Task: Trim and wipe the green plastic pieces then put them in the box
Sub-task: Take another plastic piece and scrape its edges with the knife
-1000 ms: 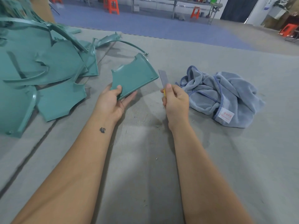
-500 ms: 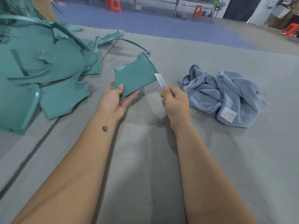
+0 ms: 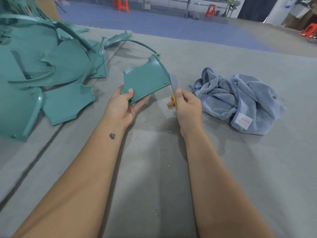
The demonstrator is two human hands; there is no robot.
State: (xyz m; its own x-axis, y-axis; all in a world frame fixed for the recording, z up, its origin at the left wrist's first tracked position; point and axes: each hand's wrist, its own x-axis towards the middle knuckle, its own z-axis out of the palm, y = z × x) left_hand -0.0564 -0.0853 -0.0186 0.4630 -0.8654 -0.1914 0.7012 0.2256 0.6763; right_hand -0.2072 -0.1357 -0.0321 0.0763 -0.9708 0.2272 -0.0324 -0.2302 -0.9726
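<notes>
I log a heap of untrimmed green plastic pieces (image 3: 42, 74) left of the blue towel (image 3: 240, 100); no box in view. Between them, the left hand (image 3: 123, 107) pinches one fan-shaped green piece (image 3: 145, 81), thumb on top. The right hand (image 3: 187, 107) pinches a yellow-handled blade (image 3: 172, 88) at its right edge. I judge trimming underway, wiping and boxing pending.
</notes>
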